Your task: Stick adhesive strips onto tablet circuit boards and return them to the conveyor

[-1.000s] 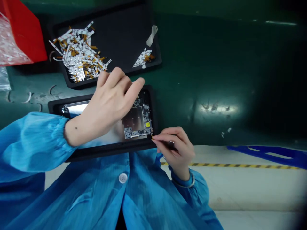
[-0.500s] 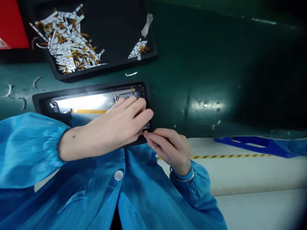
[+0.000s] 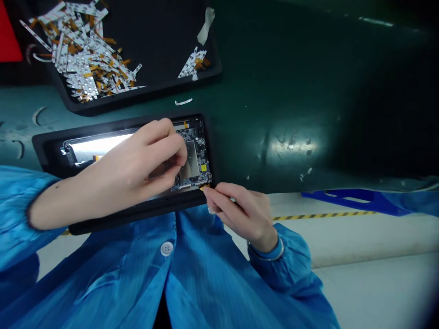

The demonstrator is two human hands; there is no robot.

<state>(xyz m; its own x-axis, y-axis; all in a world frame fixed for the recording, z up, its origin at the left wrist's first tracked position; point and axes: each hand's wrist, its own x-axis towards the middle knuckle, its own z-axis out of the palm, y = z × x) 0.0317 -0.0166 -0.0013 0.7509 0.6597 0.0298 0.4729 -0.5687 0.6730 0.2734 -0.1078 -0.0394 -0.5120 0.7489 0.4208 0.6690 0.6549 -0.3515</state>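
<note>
Smooth metal shield (image 3: 192,164), glossy tabletop (image 3: 291,109), cloth jacket (image 3: 212,274)

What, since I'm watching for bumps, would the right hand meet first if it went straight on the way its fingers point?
The right hand would likely meet the circuit board first, though depth there is unclear.

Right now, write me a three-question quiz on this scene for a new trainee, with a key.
1. True or false: the yellow square on the circuit board shows uncovered.

2. What lies on the table between the near tray and the far tray?
A) a red box
B) a white strip
C) a coat button

3. Short answer: which hand has its fingertips at the small orange piece by the board's edge?

Key: 1. True. 2. B. 3. The right hand.
</note>
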